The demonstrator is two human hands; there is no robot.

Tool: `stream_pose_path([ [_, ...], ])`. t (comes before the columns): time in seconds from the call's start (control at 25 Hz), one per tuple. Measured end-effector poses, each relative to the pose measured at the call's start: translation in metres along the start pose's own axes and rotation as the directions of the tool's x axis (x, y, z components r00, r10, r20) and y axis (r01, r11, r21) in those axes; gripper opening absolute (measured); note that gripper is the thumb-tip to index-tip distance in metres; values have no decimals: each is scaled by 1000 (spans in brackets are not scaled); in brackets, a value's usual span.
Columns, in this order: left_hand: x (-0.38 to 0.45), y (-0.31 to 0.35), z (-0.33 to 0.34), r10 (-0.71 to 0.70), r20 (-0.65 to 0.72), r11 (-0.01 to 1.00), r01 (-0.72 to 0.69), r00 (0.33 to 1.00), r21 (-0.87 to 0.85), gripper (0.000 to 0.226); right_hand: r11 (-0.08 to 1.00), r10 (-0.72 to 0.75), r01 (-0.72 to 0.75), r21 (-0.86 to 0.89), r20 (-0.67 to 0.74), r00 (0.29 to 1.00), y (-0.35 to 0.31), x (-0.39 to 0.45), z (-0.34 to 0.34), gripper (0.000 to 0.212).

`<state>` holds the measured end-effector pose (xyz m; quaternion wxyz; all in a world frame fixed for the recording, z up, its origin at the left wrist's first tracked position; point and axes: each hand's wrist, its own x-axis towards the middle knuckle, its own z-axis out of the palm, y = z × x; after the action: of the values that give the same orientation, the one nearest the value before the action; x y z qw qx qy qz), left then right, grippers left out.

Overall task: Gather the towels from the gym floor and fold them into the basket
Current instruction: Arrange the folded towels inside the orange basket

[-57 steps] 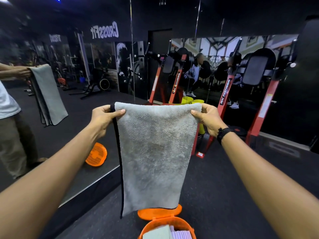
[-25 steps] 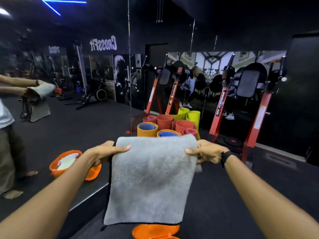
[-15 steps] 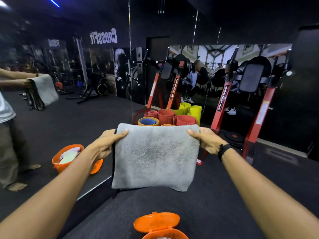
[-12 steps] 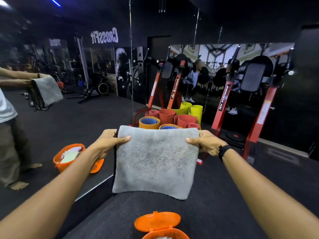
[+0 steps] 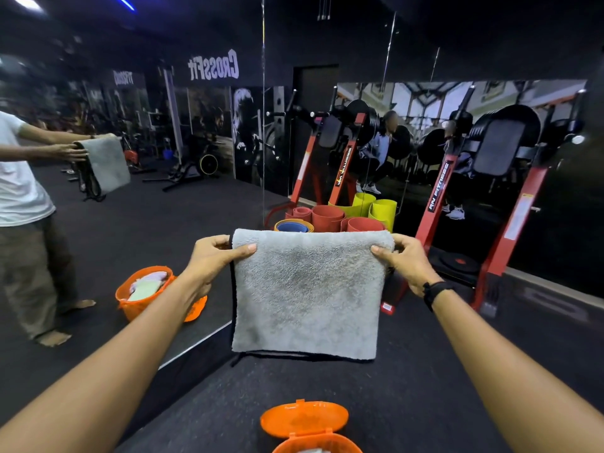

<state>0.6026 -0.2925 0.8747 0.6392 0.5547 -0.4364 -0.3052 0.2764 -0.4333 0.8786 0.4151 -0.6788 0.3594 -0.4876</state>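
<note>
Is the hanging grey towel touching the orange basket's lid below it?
Apart. The head view shows bare dark floor between the grey towel's lower edge and the orange basket's lid.

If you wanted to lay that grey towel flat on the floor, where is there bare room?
Bare black floor lies between the orange basket and the red machine base, under the towel. It is crowded behind, where rolled mats stand by the mirror.

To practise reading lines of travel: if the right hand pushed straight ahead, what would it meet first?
Probably the red machine frame just beyond the right hand, which pinches the grey towel; depth is unclear.
</note>
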Motion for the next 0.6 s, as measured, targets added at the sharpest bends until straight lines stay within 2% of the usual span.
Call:
stream_pose_path([
  [0.08,-1,-1,-1,12,43,993,-7,999,-118,42,998,-48,47,35,42,998,-1,2,-3,23],
  [0.16,-2,-1,1,12,95,976,9,995,-219,38,988,-16,1,152,96,995,-2,3,-5,59],
  [0.2,-3,0,3,25,123,978,1,992,-208,38,981,-1,-24,194,130,991,-3,4,-5,76],
  [0.24,-3,1,4,34,145,981,-5,989,-195,41,975,21,-59,216,177,984,-4,5,-6,84],
  [0.28,-3,2,4,40,166,980,-6,985,-200,46,967,49,-111,231,256,966,-5,6,-10,84],
  [0.36,0,0,-4,-2,243,963,68,970,-261,61,944,115,-230,238,413,903,-11,5,-16,66],
  [0.4,1,-1,-8,-43,277,956,120,960,-266,68,937,135,-257,235,434,891,-14,4,-16,56],
  [0.44,1,-1,-9,-88,265,960,153,960,-233,71,948,150,-241,207,377,914,-13,4,-13,50],
  [0.52,6,-3,-2,-164,141,976,181,976,-123,57,979,154,-163,119,80,985,-9,7,3,36],
  [0.6,11,-2,14,-191,-26,981,190,981,-27,45,989,135,-119,83,-235,963,-9,10,24,34],
])
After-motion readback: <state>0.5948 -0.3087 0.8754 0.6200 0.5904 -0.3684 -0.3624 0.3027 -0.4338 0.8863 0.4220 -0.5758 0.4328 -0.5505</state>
